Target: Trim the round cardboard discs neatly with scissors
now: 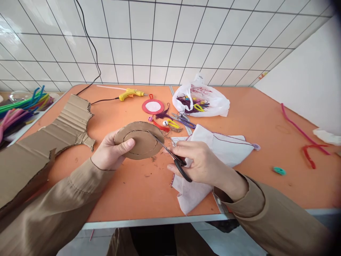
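My left hand grips a round cardboard disc by its left edge, thumb on top. An inner circle on the disc is cut along part of its line. In my right hand are black-handled scissors, their blades reaching over the right side of the disc at the inner circle's line. Below my right hand lies a white cloth with dark red stitched edges. Just beyond the disc are a pink ring with a white centre, a purple tassel and a white bell.
A yellow glue gun with a black cord rests at the back. Torn corrugated cardboard covers the left side. A white plastic bag holds threads. Pipe cleaners and a teal coil lie right. The table's front edge is near me.
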A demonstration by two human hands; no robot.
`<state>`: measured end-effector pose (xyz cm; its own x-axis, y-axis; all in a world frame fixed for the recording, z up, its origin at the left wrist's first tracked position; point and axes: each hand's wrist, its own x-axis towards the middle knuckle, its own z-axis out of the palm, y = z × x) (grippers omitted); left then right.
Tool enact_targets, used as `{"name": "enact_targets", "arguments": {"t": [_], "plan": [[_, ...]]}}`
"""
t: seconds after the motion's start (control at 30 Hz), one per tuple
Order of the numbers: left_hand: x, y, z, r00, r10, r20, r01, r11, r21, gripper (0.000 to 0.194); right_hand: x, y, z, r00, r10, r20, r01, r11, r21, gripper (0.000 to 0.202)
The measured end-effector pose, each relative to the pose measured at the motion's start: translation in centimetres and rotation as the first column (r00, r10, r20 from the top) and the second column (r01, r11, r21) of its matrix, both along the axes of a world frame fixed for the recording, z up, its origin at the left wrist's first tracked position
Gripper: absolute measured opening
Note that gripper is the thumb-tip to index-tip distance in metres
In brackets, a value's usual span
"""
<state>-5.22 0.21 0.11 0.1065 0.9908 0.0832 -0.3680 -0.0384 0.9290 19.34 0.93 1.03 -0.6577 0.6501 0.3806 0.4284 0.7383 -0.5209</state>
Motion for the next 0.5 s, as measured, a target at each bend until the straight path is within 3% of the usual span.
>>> {"name": "enact_targets", "arguments": {"t": [0.1, 0.27, 0.5], "plan": [[-0.18, -0.09, 0.41, 0.996, -0.063, -0.068, 0.065, 0.998, 0.026, 0.029, 0.00, -0.16, 0.20, 1.000, 0.004, 0.019, -0.004, 1.000, -0.013, 0.026], [0.03, -0.20, 0.76, 0.997, -0.064, -0.036, 0.066, 0.996, 0.053, 0.029, -0.13, -0.11, 0.02, 0.999, -0.015, 0.038, 0.016, 1.000, -0.022, 0.026], [0.23, -0.40, 0.54, 0.998, 0.059, -0.019, -0.059, 0.998, 0.006, 0.023, -0.22, -0.20, -0.04, 0.997, -0.051, 0.056, 0.053, 0.998, -0.038, 0.026]]}}
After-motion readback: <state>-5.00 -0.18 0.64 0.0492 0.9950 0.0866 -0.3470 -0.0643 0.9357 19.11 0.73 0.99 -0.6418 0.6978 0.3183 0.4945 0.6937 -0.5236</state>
